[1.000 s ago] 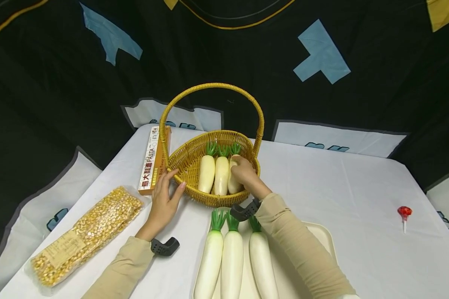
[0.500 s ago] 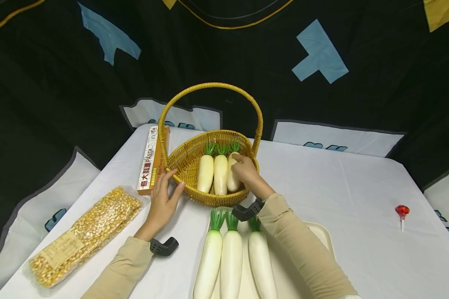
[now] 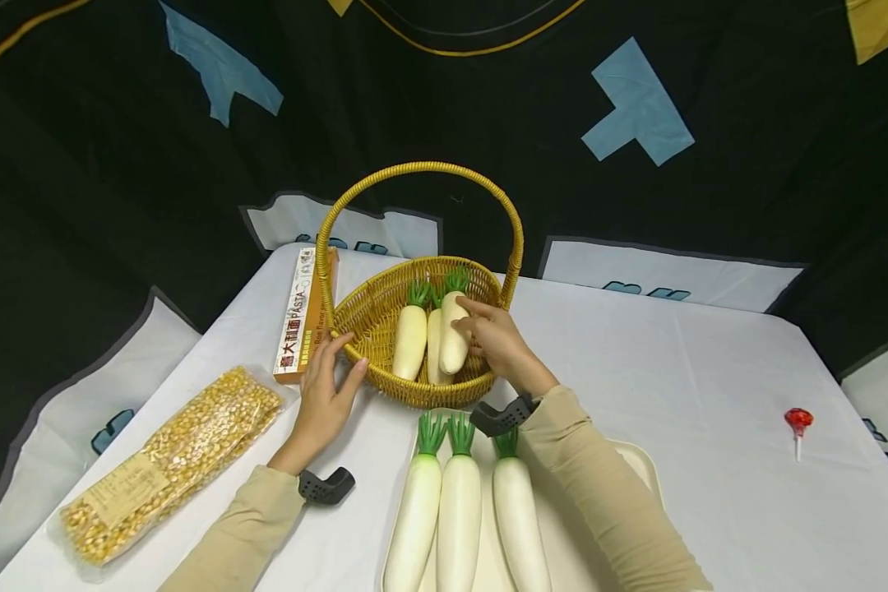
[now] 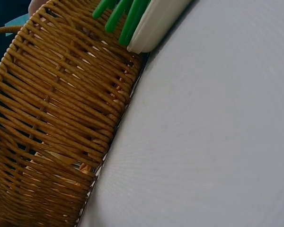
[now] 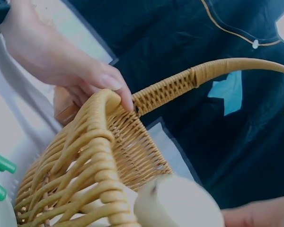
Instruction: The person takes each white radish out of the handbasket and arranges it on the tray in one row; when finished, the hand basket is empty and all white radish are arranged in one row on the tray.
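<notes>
In the head view, my right hand holds a white radish with green leaf stubs, raised and tilted above the others in the wicker basket. Two more radishes, one at the left and one partly hidden behind the held one, lie inside the basket. My left hand grips the basket's left rim near the handle's foot, fingers over the edge and thumb outside. The right wrist view shows the held radish's blunt end close up, with the left hand at the rim beyond.
Three larger white radishes lie on a cream tray in front of the basket. A pasta box stands left of the basket, near a bag of corn kernels. A red lollipop lies far right on the white tablecloth.
The rightmost radish in the basket has been lifted and shifted left by my right hand, now partly covering the middle one. My left hand stays at the rim.
</notes>
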Motion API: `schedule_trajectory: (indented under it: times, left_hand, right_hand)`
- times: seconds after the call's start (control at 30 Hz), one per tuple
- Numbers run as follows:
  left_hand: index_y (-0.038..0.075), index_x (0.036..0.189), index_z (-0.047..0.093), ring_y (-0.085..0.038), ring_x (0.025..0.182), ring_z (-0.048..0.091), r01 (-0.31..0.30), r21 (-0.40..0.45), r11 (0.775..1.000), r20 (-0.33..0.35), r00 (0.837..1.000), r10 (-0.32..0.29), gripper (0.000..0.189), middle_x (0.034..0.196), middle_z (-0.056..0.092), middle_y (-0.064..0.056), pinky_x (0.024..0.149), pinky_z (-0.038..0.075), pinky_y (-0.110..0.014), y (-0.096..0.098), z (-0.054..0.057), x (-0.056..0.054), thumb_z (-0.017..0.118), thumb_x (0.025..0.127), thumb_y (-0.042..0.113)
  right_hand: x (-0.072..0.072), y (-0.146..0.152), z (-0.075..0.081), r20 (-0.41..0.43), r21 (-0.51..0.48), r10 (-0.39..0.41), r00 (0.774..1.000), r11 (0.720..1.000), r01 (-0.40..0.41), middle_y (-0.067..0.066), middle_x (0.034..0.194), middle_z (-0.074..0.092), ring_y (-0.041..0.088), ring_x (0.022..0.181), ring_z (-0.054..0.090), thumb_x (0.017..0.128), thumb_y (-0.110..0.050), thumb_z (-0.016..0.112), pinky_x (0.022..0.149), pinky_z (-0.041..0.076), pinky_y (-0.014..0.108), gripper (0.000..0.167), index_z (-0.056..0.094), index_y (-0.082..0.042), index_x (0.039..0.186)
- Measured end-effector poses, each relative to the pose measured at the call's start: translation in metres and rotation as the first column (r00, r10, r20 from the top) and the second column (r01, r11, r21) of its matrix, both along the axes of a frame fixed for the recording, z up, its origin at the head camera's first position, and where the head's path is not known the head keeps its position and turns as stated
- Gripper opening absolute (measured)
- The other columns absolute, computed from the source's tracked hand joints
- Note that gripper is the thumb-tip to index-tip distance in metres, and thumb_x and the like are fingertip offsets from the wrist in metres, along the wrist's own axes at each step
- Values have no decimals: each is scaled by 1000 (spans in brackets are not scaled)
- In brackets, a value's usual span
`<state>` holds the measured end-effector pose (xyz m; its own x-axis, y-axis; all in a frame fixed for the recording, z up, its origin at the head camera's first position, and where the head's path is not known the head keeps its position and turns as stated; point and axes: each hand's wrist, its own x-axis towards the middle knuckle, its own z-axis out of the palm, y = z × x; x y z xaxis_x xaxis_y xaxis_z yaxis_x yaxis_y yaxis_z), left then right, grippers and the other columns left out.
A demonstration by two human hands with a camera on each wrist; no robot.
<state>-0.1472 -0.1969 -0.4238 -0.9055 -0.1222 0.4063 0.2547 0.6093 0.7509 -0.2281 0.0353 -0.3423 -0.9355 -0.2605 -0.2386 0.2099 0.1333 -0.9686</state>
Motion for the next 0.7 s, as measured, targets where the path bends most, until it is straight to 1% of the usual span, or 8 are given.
schedule_trajectory:
  times: [0.1,0.13,0.2,0.27,0.33,0.43,0.57,0.7]
  left_hand:
    - [17,134,38,-40,136,17,-1,2,1000,-2,1000,1,48,147,23,-19,106,6,-61,0,0,0,51,91,32]
    - [17,134,38,-40,136,17,0,2,1000,-3,1000,0,48,147,23,-19,106,6,-61,0,0,0,51,91,32]
    - [17,134,37,-41,136,17,-1,0,1000,0,1000,1,48,147,23,-19,106,6,-61,0,0,1,51,91,32]
    - [17,134,37,-41,136,17,-3,-2,1000,2,1000,3,48,147,23,-19,106,6,-61,0,0,0,51,91,32]
    - [18,134,37,-41,136,17,-4,-2,1000,7,1000,4,48,147,23,-20,106,6,-61,0,0,1,51,91,32]
    - [18,135,37,-41,136,17,-4,-1,1000,13,1000,4,48,147,23,-19,106,6,-61,0,0,1,51,91,32]
    - [17,134,37,-41,136,17,-5,-1,1000,12,1000,5,48,147,24,-19,106,6,-62,0,1,1,51,91,31]
    - [16,134,37,-40,136,18,-3,-4,1000,5,1000,3,48,146,25,-19,106,7,-61,0,1,0,51,91,31]
  right_hand:
    - [0,3,-1,25,-47,46,999,998,-45,5,137,44,16,100,51,88,-13,51,84,46,35,48,44,-23,134]
    - [-1,4,-1,31,-68,62,998,996,-59,7,135,45,17,104,51,88,-13,50,87,46,37,48,44,-23,134]
    - [-1,6,-2,40,-116,95,995,989,-90,8,130,47,17,101,51,89,-12,49,88,46,38,47,44,-22,135]
    - [-2,9,-2,46,-164,128,991,979,-119,7,122,48,13,88,50,90,-12,48,83,47,36,47,42,-21,136]
    - [-2,11,-2,60,-225,159,985,964,-142,5,116,46,10,78,48,91,-11,47,78,47,32,48,40,-20,137]
    - [0,15,-1,87,-311,207,974,935,-171,4,111,43,9,73,48,92,-11,46,72,48,29,48,38,-19,139]
    - [6,20,0,118,-409,256,960,893,-188,4,117,42,10,75,53,93,-11,43,70,50,28,49,34,-20,140]
    - [16,27,3,106,-464,284,953,862,-205,6,127,41,12,84,58,93,-10,42,72,50,28,51,30,-20,142]
